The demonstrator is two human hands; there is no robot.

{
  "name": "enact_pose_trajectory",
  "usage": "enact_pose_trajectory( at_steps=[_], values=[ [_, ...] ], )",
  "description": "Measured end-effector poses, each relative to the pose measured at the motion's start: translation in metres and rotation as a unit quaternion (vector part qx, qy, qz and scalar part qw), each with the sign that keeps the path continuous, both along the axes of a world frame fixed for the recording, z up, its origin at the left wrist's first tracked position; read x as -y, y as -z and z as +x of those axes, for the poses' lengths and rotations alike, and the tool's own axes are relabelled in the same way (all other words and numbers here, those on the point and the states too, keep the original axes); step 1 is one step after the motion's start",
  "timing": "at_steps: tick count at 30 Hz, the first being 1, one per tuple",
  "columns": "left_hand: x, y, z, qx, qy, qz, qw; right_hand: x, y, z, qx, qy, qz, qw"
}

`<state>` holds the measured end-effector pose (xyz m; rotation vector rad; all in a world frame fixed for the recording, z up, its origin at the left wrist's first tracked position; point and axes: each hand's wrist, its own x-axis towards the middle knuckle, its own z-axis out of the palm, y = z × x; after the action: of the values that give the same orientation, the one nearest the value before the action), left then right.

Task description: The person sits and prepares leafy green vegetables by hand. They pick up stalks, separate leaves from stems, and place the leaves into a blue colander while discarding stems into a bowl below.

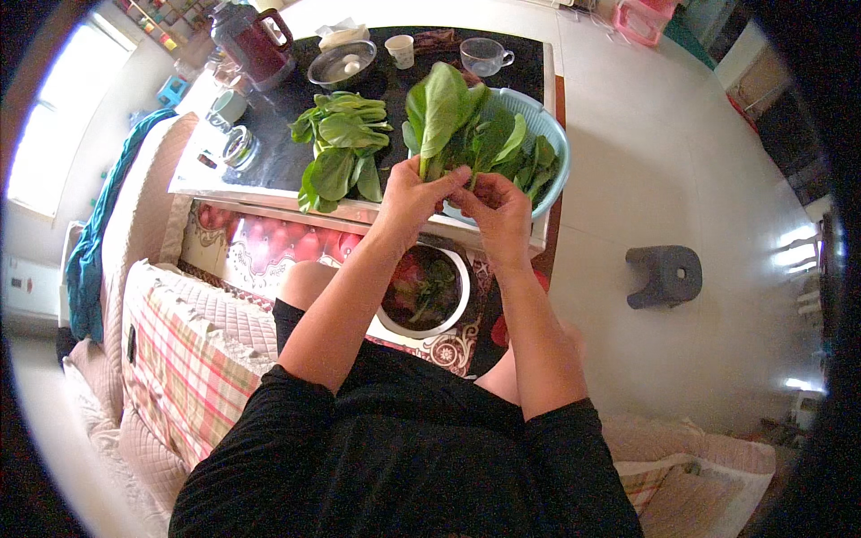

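Observation:
My left hand grips a green leafy vegetable by its stems, with the broad leaves pointing up and away. Fingertips of my right hand meet the left thumb and pinch a slender leaf stem. Both hands are over the near side of a light-blue plastic basket, which holds more green leaves. To the left, a pile of leafy greens lies on the black tabletop. Below my forearms, a white-rimmed round bin contains leaf scraps.
Toward the back of the table stand a thermos jug, a metal bowl with eggs, a paper cup and a glass cup. At left is a glass jar. A grey stool stands on the floor, right.

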<state>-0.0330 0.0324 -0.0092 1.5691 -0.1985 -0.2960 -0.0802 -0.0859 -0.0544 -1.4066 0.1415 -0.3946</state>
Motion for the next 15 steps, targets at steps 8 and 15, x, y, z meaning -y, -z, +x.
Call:
enact_pose_trajectory(
  at_steps=[8, 15],
  values=[
    [-0.016, 0.021, 0.020, -0.151, -0.049, -0.218, 0.963, 0.011, -0.013, -0.004, 0.035, -0.007, 0.322, 0.946],
    [-0.019, 0.005, 0.019, -0.148, 0.023, -0.167, 0.974, 0.023, -0.015, -0.005, 0.031, 0.033, 0.284, 0.958]
  ],
)
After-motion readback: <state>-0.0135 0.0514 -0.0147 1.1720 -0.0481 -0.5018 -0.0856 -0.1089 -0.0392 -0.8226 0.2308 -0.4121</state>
